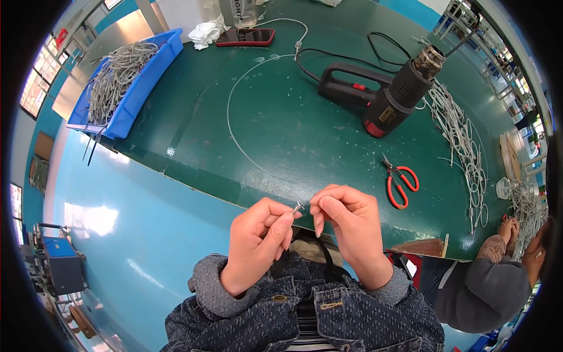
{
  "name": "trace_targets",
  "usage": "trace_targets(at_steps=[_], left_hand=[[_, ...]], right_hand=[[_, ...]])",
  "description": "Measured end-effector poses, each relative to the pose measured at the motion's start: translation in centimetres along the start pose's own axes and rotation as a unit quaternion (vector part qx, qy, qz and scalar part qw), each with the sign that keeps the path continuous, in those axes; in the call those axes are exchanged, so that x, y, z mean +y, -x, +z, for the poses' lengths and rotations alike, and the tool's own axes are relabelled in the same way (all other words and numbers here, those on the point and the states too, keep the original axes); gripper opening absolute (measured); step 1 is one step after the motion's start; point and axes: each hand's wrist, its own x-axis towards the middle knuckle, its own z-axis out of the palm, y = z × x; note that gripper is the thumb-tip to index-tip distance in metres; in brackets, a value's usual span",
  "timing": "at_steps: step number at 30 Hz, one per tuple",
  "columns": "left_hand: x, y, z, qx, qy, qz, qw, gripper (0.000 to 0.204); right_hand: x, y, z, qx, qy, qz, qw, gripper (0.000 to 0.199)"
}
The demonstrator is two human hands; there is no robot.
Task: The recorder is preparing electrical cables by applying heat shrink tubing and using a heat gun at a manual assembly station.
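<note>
Between the thumb and index finger of my left hand (258,237) is the end of a thin cable, with fine loose wire ends (298,206) sticking out past the fingertips. My right hand (350,226) is just to its right, thumb and index finger closed in a pinch near those wire ends; whatever it grips is too small to make out. A pale grey cable (230,117) loops across the green table and runs down towards my hands. To the right of my right hand lie red-handled scissors-like snips (399,186).
On the green table (193,158), a black heat gun (393,100) lies with its cord behind it. A blue tray (126,111) of bundled cables stands left, a red-edged phone (245,37) at the back. More cables (469,158) lie right, near another person (487,281).
</note>
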Motion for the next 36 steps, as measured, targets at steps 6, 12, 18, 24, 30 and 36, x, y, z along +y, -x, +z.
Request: trace_targets(at_steps=[6, 12, 18, 24, 30, 36], left_hand=[[-0.2, -0.2, 0.0, 0.003, -0.009, 0.007, 1.000, 0.013], [-0.1, -0.3, 0.3, 0.000, -0.017, 0.015, 1.000, 0.011], [-0.2, -0.2, 0.4, 0.001, -0.014, 0.018, 1.000, 0.011], [-0.1, -0.2, 0.6, 0.004, -0.035, 0.020, 0.999, 0.011], [0.0, -0.2, 0.6, 0.004, -0.040, 0.017, 0.999, 0.012], [-0.4, -0.3, 0.6, 0.004, -0.073, 0.048, 0.996, 0.011]], right_hand=[[0.4, 0.0, 0.7, 0.027, -0.075, 0.033, 0.996, 0.010], [0.4, 0.0, 0.6, 0.025, -0.108, 0.067, 0.992, 0.009], [0.9, -0.1, 0.8, 0.020, -0.116, 0.064, 0.991, 0.010], [1.0, -0.1, 0.7, 0.019, -0.099, 0.059, 0.993, 0.009], [0.9, 0.0, 0.7, 0.025, -0.076, 0.044, 0.996, 0.006], [1.0, 0.1, 1.1, 0.013, 0.082, -0.111, 0.990, 0.002]])
